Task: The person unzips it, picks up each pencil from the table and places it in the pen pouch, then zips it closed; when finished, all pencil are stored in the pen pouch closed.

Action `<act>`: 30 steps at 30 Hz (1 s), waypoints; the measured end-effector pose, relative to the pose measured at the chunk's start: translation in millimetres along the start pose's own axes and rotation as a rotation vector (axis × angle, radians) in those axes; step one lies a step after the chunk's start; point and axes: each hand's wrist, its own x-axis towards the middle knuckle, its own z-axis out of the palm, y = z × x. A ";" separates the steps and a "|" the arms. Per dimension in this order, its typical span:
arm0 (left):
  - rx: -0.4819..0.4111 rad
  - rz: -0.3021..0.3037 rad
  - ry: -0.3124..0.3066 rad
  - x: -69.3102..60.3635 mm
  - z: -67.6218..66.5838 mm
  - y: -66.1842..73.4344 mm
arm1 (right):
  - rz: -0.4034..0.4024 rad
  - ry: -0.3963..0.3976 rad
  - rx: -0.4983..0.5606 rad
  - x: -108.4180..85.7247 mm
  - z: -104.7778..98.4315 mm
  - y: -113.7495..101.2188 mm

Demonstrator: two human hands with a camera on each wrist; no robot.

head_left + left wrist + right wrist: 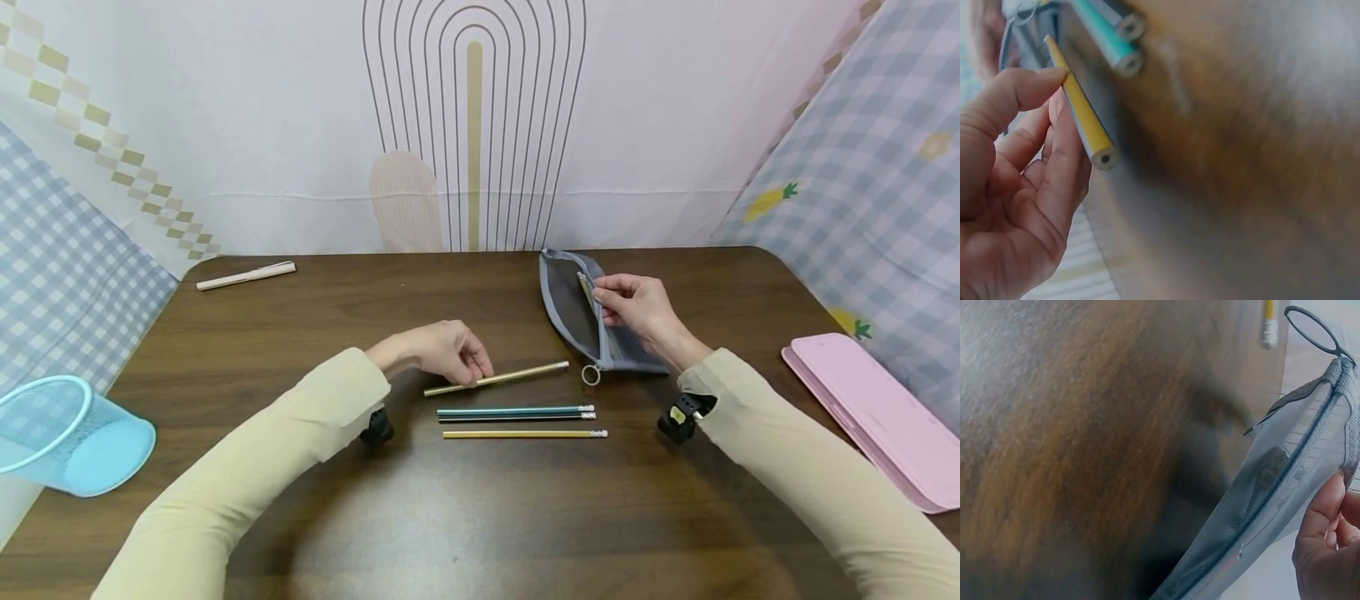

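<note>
In the head view, my left hand pinches a yellow pencil near its unsharpened end, the eraser end tilted toward the pouch. The left wrist view shows thumb and fingers on that pencil. My right hand pinches the edge of a grey mesh zip pouch, which gapes open. Inside the pouch, the eraser end of another pencil shows by the fingertips. In front of the left hand lie a teal pencil, a black pencil and another yellow pencil.
A white pen lies at the back left of the brown table. At the left edge a light blue mesh cup lies tipped or leaning. On the right is a pink case. A patterned cloth hangs behind.
</note>
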 end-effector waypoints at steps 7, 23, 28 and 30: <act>-0.262 -0.024 0.093 6.4 -13.6 -0.5 | -0.005 -0.005 -0.003 0.2 0.9 -1.5; -1.065 -0.163 0.349 87.4 14.4 41.5 | -0.022 -0.031 0.000 -0.6 8.5 -1.3; -1.069 -0.160 0.393 101.8 23.0 53.1 | -0.029 -0.043 -0.009 0.2 7.5 -0.8; -1.068 -0.159 0.402 106.1 26.1 56.8 | -0.029 -0.045 -0.018 0.4 7.4 -1.3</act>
